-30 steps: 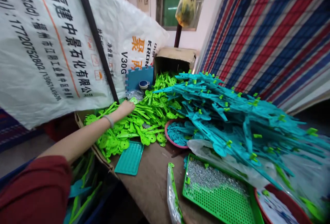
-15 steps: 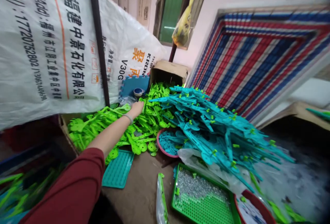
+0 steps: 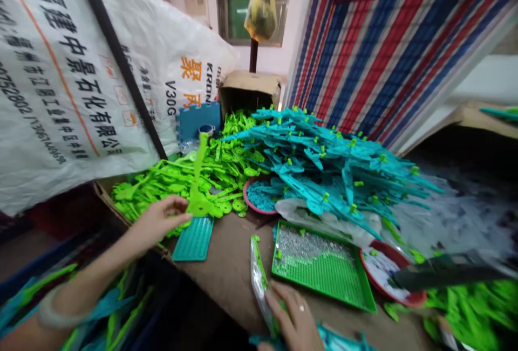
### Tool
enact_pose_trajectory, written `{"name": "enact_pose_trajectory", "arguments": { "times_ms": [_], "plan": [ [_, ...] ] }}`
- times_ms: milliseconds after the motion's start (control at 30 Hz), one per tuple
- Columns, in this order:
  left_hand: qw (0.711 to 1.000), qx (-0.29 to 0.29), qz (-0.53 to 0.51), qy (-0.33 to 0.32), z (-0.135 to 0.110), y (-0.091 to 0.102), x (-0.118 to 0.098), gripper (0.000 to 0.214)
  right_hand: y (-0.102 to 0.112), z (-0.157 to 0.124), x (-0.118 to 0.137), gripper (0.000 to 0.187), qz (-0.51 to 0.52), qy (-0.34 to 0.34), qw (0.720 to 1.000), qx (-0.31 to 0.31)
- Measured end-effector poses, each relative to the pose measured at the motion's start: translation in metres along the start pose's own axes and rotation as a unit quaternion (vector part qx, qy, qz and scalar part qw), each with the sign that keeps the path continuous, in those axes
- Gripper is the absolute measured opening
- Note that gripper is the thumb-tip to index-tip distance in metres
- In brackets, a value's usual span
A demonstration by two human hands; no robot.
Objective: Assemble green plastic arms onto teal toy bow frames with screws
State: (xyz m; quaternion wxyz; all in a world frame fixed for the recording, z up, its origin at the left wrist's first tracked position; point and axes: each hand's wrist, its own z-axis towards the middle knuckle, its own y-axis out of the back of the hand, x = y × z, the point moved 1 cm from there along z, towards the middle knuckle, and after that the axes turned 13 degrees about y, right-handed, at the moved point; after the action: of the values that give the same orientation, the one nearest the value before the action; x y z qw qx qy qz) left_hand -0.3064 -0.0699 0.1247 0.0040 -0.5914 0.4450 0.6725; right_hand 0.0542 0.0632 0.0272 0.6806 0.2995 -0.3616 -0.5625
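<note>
My left hand [image 3: 159,220] pinches the round end of a long lime-green plastic part [image 3: 198,178], which stands nearly upright above the heap of lime-green parts [image 3: 178,178]. My right hand [image 3: 293,321] rests at the table's near edge, fingers spread over a clear plastic bag [image 3: 259,278] with green pieces in it. A big pile of teal plastic parts [image 3: 324,167] fills the table's middle and right. A green perforated tray [image 3: 324,265] holding small silvery bits lies just beyond my right hand.
A teal grid plate [image 3: 194,239] lies by the left hand. A pink bowl [image 3: 259,200] of teal pieces and a red bowl [image 3: 384,275] flank the tray. A white printed sack [image 3: 81,81] leans on the left; a cardboard box [image 3: 249,89] stands behind. A striped tarp [image 3: 396,43] hangs at right.
My left hand has drawn back from the far green heap toward me, lifting one long green part. My right hand has come into view on the bag. The camera has shifted.
</note>
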Motion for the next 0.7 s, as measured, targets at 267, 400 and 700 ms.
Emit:
{"name": "enact_pose_trajectory", "arguments": {
  "times_ms": [267, 400, 700],
  "plan": [
    [0.947, 0.21, -0.234, 0.061, -0.17, -0.144, -0.004, 0.019, 0.041, 0.04, 0.036, 0.029, -0.027, 0.06, 0.994, 0.088],
    [0.944, 0.211, -0.253, 0.025, -0.177, -0.171, -0.008, 0.017, 0.052, 0.013, 0.019, 0.028, 0.016, 0.01, 0.997, 0.077],
    [0.991, 0.066, -0.102, -0.05, -0.088, -0.181, 0.029, 0.028, 0.055, -0.009, -0.04, 0.03, -0.174, -0.077, 0.981, 0.041]
  ]
}}
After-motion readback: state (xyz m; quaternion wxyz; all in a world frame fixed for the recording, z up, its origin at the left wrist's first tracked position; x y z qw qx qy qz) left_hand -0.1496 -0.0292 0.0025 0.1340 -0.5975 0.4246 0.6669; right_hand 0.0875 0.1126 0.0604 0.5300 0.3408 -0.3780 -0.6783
